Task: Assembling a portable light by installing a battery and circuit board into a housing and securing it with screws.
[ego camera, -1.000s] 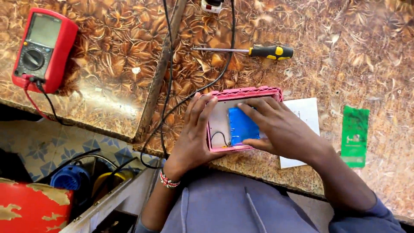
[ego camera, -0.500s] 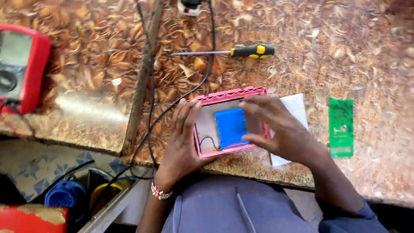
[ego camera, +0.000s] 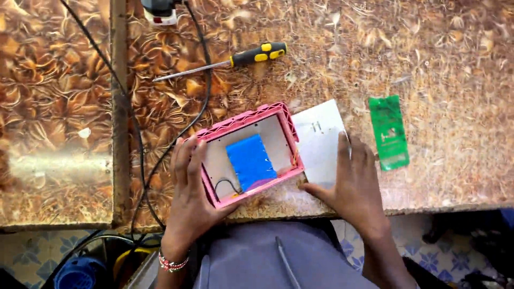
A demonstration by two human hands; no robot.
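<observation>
We see the pink open case [ego camera: 249, 155] lying near the front edge of the table [ego camera: 455, 53], its open side up, with a blue flat block [ego camera: 250, 162] inside on a pale floor and a thin dark wire curling at its near corner. The left hand [ego camera: 190, 192] grips the case's left wall, fingers laid up along the pink rim and thumb at the near corner, so it is closed on the case. The right hand [ego camera: 356, 182] lies flat and spread on a white panel [ego camera: 317, 142] just beside the case's right wall, clamped on nothing, its thumb reaching toward the case's near right corner. A green circuit board [ego camera: 389, 132] lies just right of that hand, apart from it. Farther back, toward the table's far edge, rests a screwdriver [ego camera: 230, 60] with a black and yellow handle. A black cable [ego camera: 201, 107] runs from the far edge down past the case's left side to the front edge.
</observation>
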